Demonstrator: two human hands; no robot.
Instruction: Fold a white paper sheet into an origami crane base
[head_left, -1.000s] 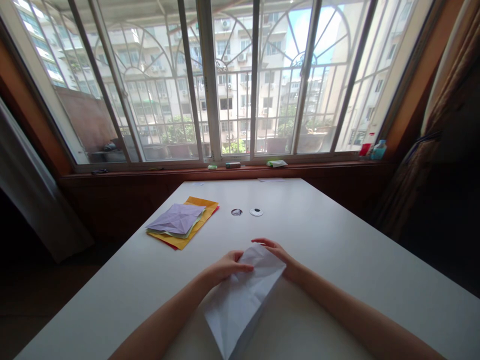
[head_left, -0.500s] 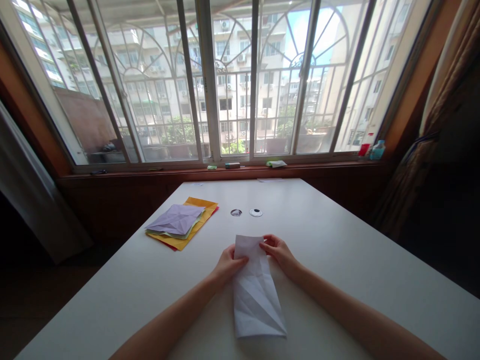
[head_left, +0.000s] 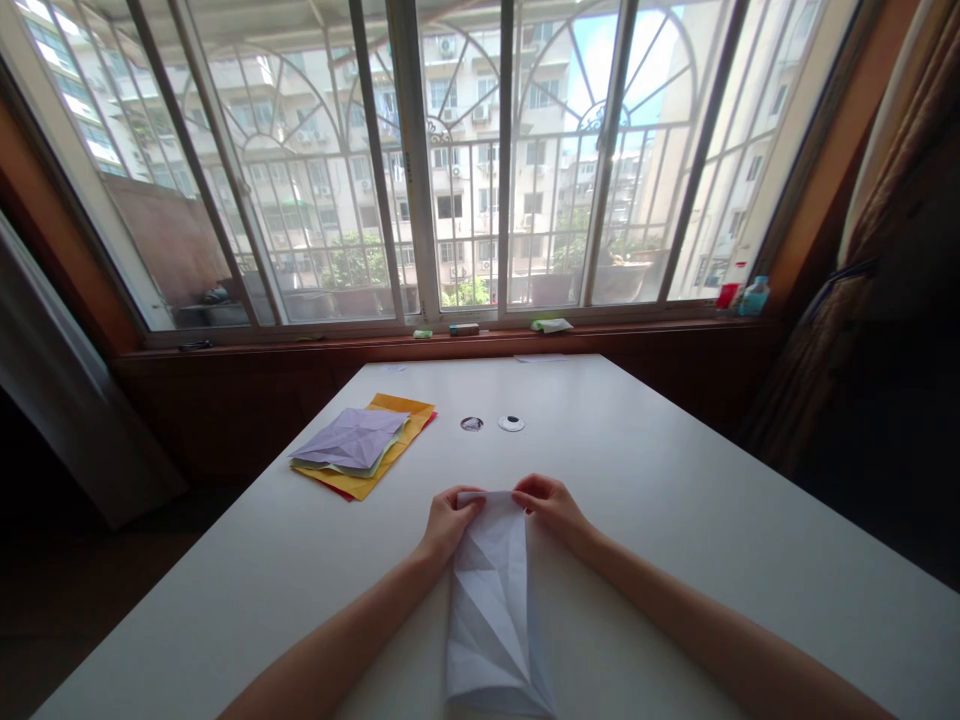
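A creased, folded sheet of white paper [head_left: 491, 600] lies lengthwise toward me at the near middle of the table. My left hand [head_left: 448, 522] pinches its far left corner, thumb on top. At the far right corner, my right hand [head_left: 551, 505] grips the edge between thumb and fingers. Diagonal and cross creases run over the paper, and a second layer shows along its right side. The fingers under the paper are partly hidden.
Left of my hands, a stack of folded papers [head_left: 352, 440] in purple, green, yellow and red lies on the white table [head_left: 675, 520]. Two round discs [head_left: 511, 424] sit beyond the paper. Small items, including a green-and-white packet [head_left: 551, 325], line the windowsill.
Both hands have drawn the paper nearer and a little left. My left hand has shifted from the paper's side to its far corner, and the paper's layers have spread slightly.
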